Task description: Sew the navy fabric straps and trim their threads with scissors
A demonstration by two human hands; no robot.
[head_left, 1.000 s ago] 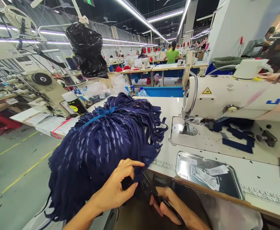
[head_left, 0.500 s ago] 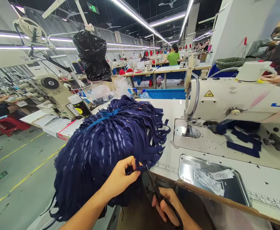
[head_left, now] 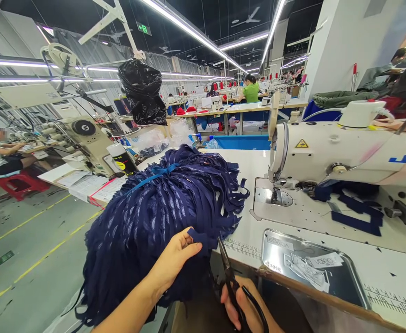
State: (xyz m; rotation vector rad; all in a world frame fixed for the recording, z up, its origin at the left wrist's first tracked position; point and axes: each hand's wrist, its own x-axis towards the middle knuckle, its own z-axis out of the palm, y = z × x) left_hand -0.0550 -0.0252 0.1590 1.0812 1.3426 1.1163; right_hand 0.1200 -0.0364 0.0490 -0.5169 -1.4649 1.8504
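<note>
The left hand [head_left: 178,254] pinches a navy strip [head_left: 203,239] between thumb and fingers; the right hand [head_left: 246,303] grips black scissors [head_left: 226,264], tips close by the strip, perhaps touching it. The strip looks flat and plain, at the near right side of a thick navy bundle [head_left: 147,226] with pale scalloped stitching and a blue tie [head_left: 154,175], which hangs over the table [head_left: 255,164]'s front edge. Rightward lie a tray [head_left: 350,286] with labels [head_left: 324,260] and a sewing machine [head_left: 317,150]; a can [head_left: 121,159] stands behind the bundle.

Left grip [head_left: 173,257] — thumb [head_left: 191,251] straight, forearm [head_left: 132,296] slanting up; right grip [head_left: 245,301] — lower, fingers [head_left: 228,305] curled.
</note>
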